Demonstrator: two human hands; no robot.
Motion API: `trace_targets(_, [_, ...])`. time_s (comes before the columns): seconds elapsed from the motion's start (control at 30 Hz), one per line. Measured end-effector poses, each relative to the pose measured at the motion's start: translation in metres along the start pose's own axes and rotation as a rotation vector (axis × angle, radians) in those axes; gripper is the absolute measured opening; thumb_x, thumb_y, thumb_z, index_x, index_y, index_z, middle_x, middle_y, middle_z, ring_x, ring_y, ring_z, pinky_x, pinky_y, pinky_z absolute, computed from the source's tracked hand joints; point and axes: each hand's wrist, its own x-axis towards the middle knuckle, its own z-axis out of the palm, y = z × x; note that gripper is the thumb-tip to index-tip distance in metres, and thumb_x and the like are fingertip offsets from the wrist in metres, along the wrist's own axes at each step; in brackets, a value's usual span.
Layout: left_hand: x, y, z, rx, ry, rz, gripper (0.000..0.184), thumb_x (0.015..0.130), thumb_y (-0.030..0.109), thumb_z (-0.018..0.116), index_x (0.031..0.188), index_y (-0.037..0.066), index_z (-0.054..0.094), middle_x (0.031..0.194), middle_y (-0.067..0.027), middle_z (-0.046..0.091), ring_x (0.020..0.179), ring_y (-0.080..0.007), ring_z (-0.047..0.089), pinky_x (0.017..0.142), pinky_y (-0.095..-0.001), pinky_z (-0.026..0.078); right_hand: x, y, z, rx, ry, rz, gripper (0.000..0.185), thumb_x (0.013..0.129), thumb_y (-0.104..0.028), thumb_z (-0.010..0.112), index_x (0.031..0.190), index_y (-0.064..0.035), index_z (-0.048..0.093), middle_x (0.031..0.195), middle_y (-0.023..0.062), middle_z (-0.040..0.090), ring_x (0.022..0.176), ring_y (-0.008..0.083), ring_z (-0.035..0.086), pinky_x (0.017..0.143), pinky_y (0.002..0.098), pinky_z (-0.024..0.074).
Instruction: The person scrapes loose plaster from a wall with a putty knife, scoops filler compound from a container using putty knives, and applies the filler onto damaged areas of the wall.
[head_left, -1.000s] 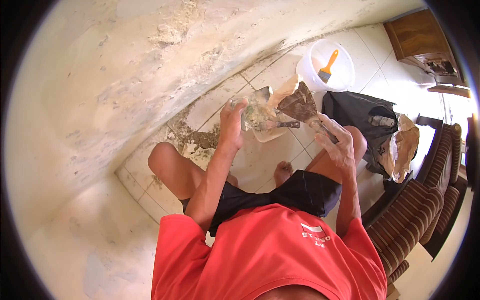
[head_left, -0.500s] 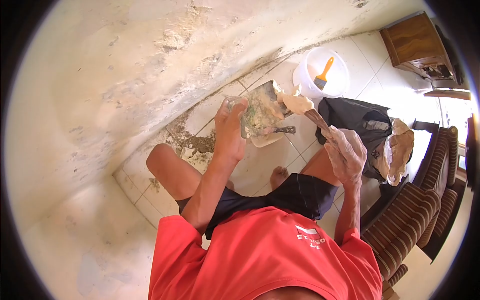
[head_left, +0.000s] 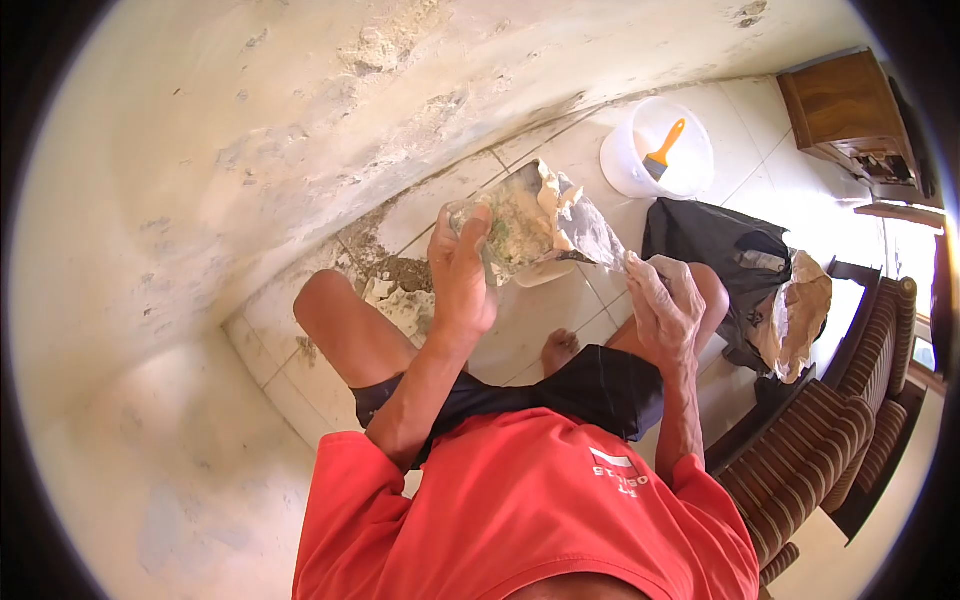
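Note:
My left hand [head_left: 463,265] is closed on the near end of a plaster-smeared flat board [head_left: 522,220], thumb on top. Wet cream plaster lies along the board's right edge. My right hand [head_left: 665,300] is closed round the handle of a putty knife, whose wide, plaster-coated blade [head_left: 591,235] touches that edge. The fingers hide most of the handle. Beneath the board, a pale container [head_left: 545,274] shows only in part. Broken plaster and dirt [head_left: 402,295] lie on the floor tiles by the wall.
A patchy, flaking wall [head_left: 300,150] rises at the left and top. A white bucket [head_left: 628,160] holds an orange-handled brush [head_left: 664,150]. Behind my right knee are a black bag [head_left: 700,235] and torn brown paper [head_left: 800,305]. A striped sofa [head_left: 800,470] and wooden cabinet [head_left: 845,100] stand at the right.
The putty knife has turned over and now lies against the board's right edge, its coated blade facing up. Over the last second, the plaster there has shifted and spread along the board and blade.

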Motion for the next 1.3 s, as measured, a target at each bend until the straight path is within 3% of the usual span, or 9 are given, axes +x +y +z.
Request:
trace_targets(0.33, [-0.001,-0.008,-0.016,0.045,0.063,0.015,0.035,0.093,0.011,0.064,0.122,-0.001,0.049,0.111,-0.0057,0.06,0.102,-0.0112,0.056,0.092,-0.028,0.046,-0.009,0.003,0.024,-0.008,-0.022,0.062,0.043,0.073,0.004,0.071,0.11,-0.0162,0.07,0.086,0.0076,0.061,0.074,0.0231,0.06,0.06,0.0338,0.0489])
trace_targets(0.4, [0.0,-0.013,-0.022,0.086,0.082,0.076,0.016,0.095,0.01,0.058,0.11,0.005,0.055,0.103,-0.0024,0.061,0.093,-0.0108,0.059,0.081,-0.0294,0.052,-0.015,0.007,0.03,-0.036,-0.027,0.053,0.045,0.072,0.004,0.07,0.111,-0.0172,0.07,0.086,0.0074,0.06,0.074,0.0229,0.059,0.061,0.0341,0.0492])
trace_targets(0.6, [-0.002,-0.011,-0.024,0.126,0.067,0.072,0.014,0.095,0.009,0.057,0.109,0.007,0.056,0.098,0.0011,0.059,0.09,-0.0082,0.056,0.08,-0.0281,0.05,-0.027,0.014,0.042,-0.061,-0.036,0.09,0.045,0.072,0.006,0.067,0.111,-0.017,0.07,0.089,0.0083,0.06,0.075,0.0234,0.06,0.063,0.0356,0.0491])
trace_targets(0.93, [0.0,-0.009,-0.031,0.179,0.089,0.038,0.021,0.095,0.009,0.058,0.115,0.005,0.054,0.104,-0.001,0.059,0.096,-0.0091,0.056,0.085,-0.0289,0.048,-0.035,0.024,0.053,-0.068,-0.04,0.161,0.044,0.072,0.005,0.067,0.111,-0.0141,0.07,0.088,0.0089,0.059,0.075,0.0246,0.059,0.065,0.0364,0.0495])
trace_targets(1.03, [0.004,-0.009,-0.037,0.19,0.04,0.045,0.027,0.094,0.012,0.06,0.117,0.0,0.052,0.105,-0.0051,0.06,0.093,-0.0101,0.058,0.083,-0.027,0.05,-0.036,0.023,0.05,-0.04,-0.042,0.254,0.043,0.075,0.005,0.067,0.113,-0.0141,0.07,0.089,0.0091,0.059,0.077,0.0255,0.06,0.066,0.0358,0.0502])
trace_targets(1.1, [0.008,-0.008,-0.038,0.219,0.06,0.024,0.025,0.094,0.014,0.06,0.114,0.002,0.053,0.102,-0.0041,0.059,0.091,-0.0104,0.057,0.082,-0.0264,0.049,-0.029,0.019,0.039,0.17,-0.099,0.447,0.042,0.078,0.004,0.067,0.116,-0.0135,0.068,0.094,0.0093,0.062,0.081,0.0223,0.062,0.07,0.0322,0.0507])
trace_targets(1.23, [0.017,-0.008,-0.044,0.309,0.094,0.01,0.024,0.093,0.014,0.06,0.113,0.003,0.054,0.1,-0.0035,0.059,0.09,-0.0104,0.056,0.079,-0.0269,0.05,-0.021,0.028,0.01,0.419,-0.19,0.529,0.047,0.078,0.005,0.068,0.124,-0.007,0.064,0.101,0.0077,0.065,0.086,0.0172,0.063,0.074,0.0289,0.05])
trace_targets(1.3, [0.024,-0.008,-0.053,0.244,0.027,-0.128,0.022,0.093,0.012,0.059,0.113,0.003,0.054,0.102,-0.0048,0.059,0.093,-0.0111,0.057,0.078,-0.0288,0.052,-0.021,0.037,0.004,0.937,-0.173,0.806,0.054,0.076,0.005,0.07,0.129,0.0033,0.058,0.099,0.0064,0.066,0.087,0.0142,0.061,0.078,0.028,0.0491])
